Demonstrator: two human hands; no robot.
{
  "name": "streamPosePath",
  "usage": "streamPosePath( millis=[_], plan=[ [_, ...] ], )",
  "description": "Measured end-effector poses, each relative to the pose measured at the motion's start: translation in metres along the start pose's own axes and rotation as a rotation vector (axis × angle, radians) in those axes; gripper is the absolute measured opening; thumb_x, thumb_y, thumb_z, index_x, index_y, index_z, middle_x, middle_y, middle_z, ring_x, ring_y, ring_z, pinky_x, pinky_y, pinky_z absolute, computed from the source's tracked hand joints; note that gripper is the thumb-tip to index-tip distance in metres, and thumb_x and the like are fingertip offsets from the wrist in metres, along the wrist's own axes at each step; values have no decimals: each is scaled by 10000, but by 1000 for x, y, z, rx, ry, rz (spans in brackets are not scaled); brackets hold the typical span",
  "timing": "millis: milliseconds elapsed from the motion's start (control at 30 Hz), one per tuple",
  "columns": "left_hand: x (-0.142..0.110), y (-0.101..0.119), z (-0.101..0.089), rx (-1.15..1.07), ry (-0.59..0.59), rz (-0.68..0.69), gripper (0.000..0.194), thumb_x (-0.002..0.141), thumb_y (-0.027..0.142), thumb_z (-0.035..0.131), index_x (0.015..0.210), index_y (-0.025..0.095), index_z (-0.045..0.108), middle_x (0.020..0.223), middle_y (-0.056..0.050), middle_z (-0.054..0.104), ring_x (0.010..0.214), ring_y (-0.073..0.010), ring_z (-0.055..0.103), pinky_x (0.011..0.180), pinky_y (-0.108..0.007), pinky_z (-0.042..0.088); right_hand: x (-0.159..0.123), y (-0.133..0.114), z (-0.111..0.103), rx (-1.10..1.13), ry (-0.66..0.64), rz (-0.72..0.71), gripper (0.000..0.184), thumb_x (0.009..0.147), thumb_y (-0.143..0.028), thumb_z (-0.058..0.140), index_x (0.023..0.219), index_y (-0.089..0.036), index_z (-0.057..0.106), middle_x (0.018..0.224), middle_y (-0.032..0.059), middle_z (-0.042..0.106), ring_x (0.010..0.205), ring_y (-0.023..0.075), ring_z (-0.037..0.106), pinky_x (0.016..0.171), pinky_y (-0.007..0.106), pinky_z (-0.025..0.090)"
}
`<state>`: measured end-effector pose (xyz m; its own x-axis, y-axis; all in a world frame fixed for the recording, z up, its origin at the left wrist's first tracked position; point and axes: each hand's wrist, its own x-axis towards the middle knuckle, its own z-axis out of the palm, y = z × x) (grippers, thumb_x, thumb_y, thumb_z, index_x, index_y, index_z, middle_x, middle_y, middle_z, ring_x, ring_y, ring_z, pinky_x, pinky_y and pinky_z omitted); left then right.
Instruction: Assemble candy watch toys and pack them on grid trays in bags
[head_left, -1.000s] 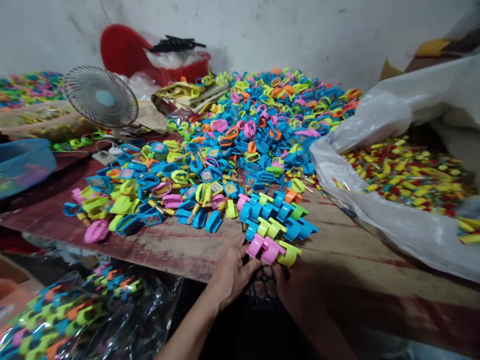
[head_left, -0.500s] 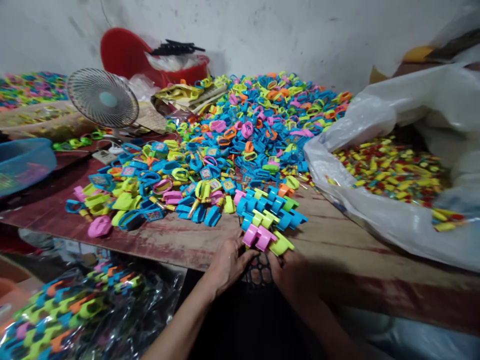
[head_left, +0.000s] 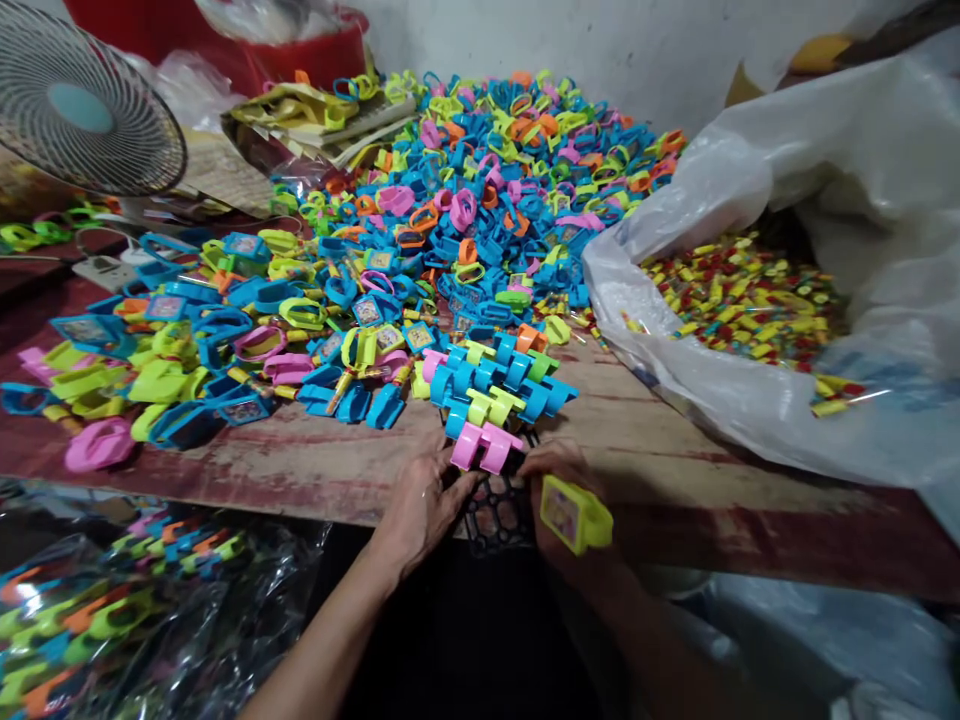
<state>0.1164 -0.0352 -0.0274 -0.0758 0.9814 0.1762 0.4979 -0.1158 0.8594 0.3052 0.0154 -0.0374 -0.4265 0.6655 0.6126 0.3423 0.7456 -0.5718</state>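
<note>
My right hand [head_left: 574, 500] is closed on a yellow-green plastic toy watch [head_left: 576, 514], lifted just off the table's front edge. My left hand [head_left: 421, 497] rests at the edge with its fingers curled against a black plastic mesh piece [head_left: 496, 513], touching a pink toy watch [head_left: 484, 447]. The pink one is the nearest piece of a packed cluster of blue, green and pink watches [head_left: 499, 387] on the wooden table [head_left: 675, 440]. What the left fingers grip is partly hidden.
A big heap of coloured toy watches [head_left: 480, 200] covers the table's middle and back. A white plastic sack of small yellow and red parts [head_left: 750, 300] lies at the right. A small fan [head_left: 82, 105] stands at the back left. Bagged watches [head_left: 112, 610] lie below left.
The yellow-green watch has left the cluster's front and is now in my right hand, pulled toward me. The view has dipped down and moved closer to the table.
</note>
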Motion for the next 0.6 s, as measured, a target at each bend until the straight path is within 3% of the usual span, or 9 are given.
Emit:
streamPosePath(
  millis=[100, 200, 367, 467, 600],
  plan=[
    [1, 0, -7, 7, -52, 66, 189, 903, 250, 590, 1047, 188, 695, 1022, -67, 702, 995, -231, 639, 933, -355, 500, 4, -4, 3, -68, -55, -16, 254, 785, -130, 475, 1019, -187, 554, 899, 74, 604, 862, 231, 585, 807, 395, 496],
    [0, -2, -11, 21, -78, 124, 264, 894, 192, 589, 1143, 215, 674, 1109, -66, 687, 1039, -225, 633, 941, -348, 503, 11, -9, 10, -128, -130, -46, 258, 749, -162, 520, 1002, -171, 564, 897, 93, 616, 851, 245, 592, 773, 383, 499],
    [-1, -5, -10, 0, -72, 124, 253, 919, 194, 553, 1132, 194, 689, 1227, -115, 654, 1087, -253, 632, 957, -384, 510, 18, -6, 19, -119, -215, -59, 224, 749, -117, 481, 917, -185, 613, 784, 59, 660, 736, 216, 612, 728, 340, 486],
    [0, -4, -8, -40, -69, 131, 232, 927, 197, 543, 1087, 178, 710, 1301, -132, 619, 1162, -266, 607, 982, -389, 500, 19, -5, 18, -141, -212, -38, 264, 775, -71, 437, 901, -188, 637, 839, 74, 691, 763, 219, 633, 717, 337, 495],
    [1, -3, -9, -47, -51, 111, 232, 902, 151, 556, 1059, 180, 724, 1252, -121, 650, 1155, -263, 614, 989, -390, 497, 20, -6, 17, -92, -192, -81, 243, 799, -106, 478, 931, -208, 655, 900, 69, 721, 816, 216, 673, 756, 336, 524]
  ],
)
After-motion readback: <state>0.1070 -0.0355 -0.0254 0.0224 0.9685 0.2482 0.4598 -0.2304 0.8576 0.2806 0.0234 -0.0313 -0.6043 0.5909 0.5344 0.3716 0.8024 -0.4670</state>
